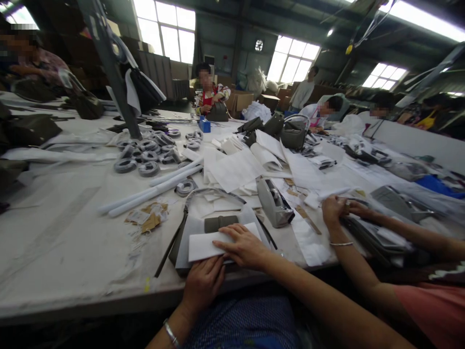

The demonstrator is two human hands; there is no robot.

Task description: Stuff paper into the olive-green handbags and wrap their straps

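A dark olive handbag (178, 247) lies at the table's front edge before me, its strap (214, 190) looped away from me. Pale wrapping sheet covers much of it, with a dark band (219, 223) showing in the middle. Across its near part rests a folded white foam sheet (203, 246). My right hand (244, 245) presses flat on that sheet, fingers spread and holding nothing. At the sheet's near edge, my left hand (203, 281) has its fingers bent and together, gripping the edge; the fingertips are partly hidden.
A grey tape dispenser (274, 203) stands right of the bag. Beyond are white sheets (236, 169), foam rolls (156, 189), coiled grey straps (148, 167) and brown paper scraps (150, 218). At right, a co-worker's hands (336, 211) work over another bag (378, 237). A metal post (112, 72) rises at left.
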